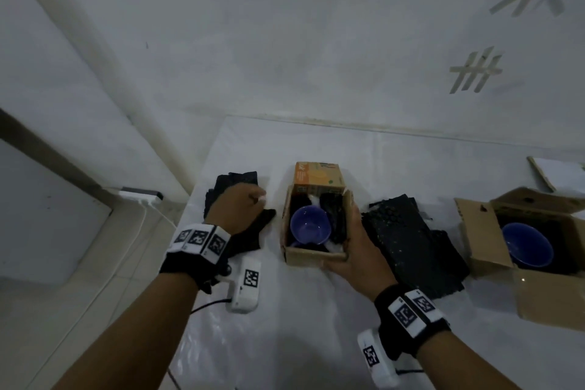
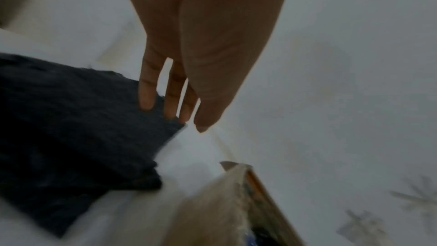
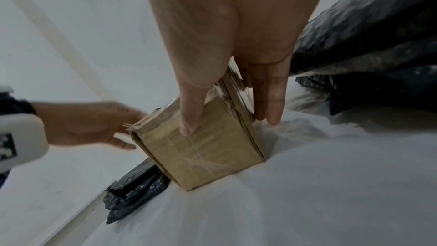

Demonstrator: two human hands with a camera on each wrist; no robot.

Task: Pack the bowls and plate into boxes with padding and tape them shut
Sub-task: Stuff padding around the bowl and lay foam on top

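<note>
Small cardboard box (image 1: 316, 225), table centre, flaps open: purple bowl (image 1: 310, 228) inside among black padding, bare white cover (image 1: 285, 326) at 6 o'clock. Right hand (image 1: 354, 250) clamps its 3 o'clock corner, thumb on the near face. Left hand (image 1: 237, 209), fingers straight and slightly apart, hovers over black padding sheets (image 1: 234, 187) at 9 o'clock.

I face a pale grey-white wall (image 1: 285, 41) filling the upper frame, with strips of beige tape (image 1: 474, 73) stuck on it in crossed patterns at the upper right. The table (image 1: 285, 342) under me wears a white plastic sheet. At lower left lies light tiled floor (image 1: 79, 310). The light is dim.
</note>
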